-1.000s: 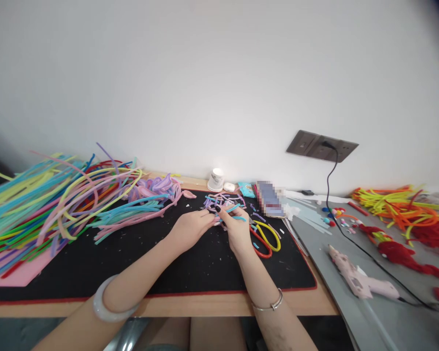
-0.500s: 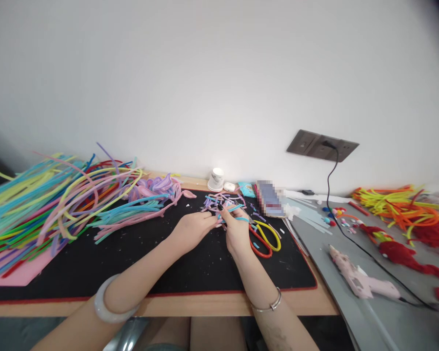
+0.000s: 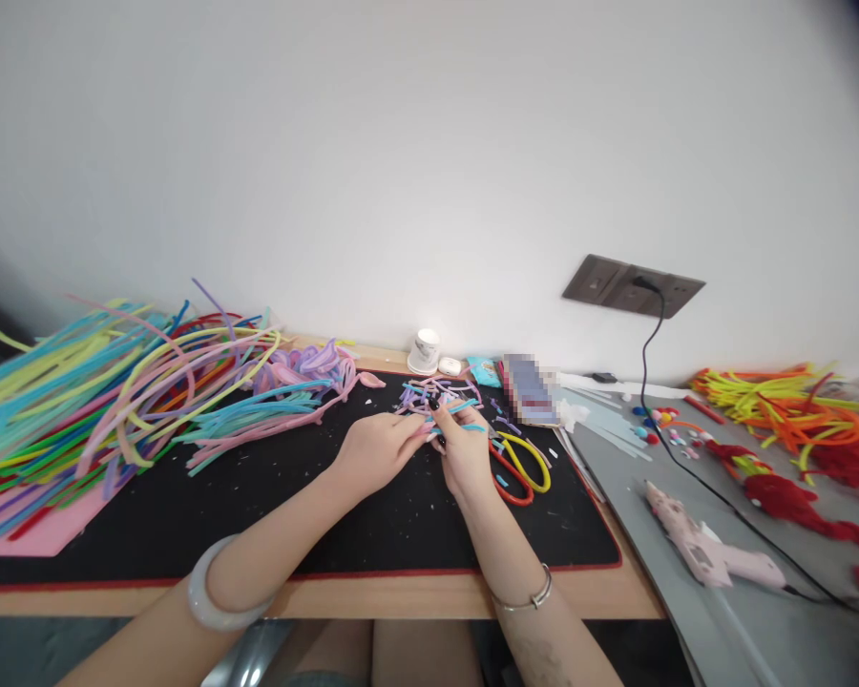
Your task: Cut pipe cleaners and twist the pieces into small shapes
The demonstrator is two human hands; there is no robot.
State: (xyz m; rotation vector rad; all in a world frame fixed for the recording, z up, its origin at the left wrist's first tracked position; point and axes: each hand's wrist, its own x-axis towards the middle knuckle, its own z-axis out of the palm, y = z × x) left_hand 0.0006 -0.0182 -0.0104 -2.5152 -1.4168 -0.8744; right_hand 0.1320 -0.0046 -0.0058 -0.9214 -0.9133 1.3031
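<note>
My right hand [image 3: 467,456] is closed, thumb and fingers pinching a bent light-blue pipe cleaner [image 3: 475,427] whose ends stick out to the right. Against those fingertips, my left hand [image 3: 376,450] pinches the same piece; its tips are partly hidden, with some pink showing there. Just beyond the hands lies a heap of short cut pipe cleaners [image 3: 450,387], mostly purple, pink and blue. Scissors [image 3: 524,466] with one red and one yellow handle loop rest beside my right hand, their blades mostly hidden. Beneath everything is a black mat [image 3: 272,520] with a red edge.
Long coloured pipe cleaners [image 3: 78,401] pile up at left. A paper cup [image 3: 425,349], a white case [image 3: 450,365] and a phone [image 3: 532,386] stand along the wall. At right are a pink glue gun [image 3: 708,549], its black cord [image 3: 648,372] and a red fuzzy figure [image 3: 780,496].
My left hand's fingers have shifted slightly on the piece, and its thumb shows more. My right hand stays nearly in place, still pinching. The view has moved very slightly.
</note>
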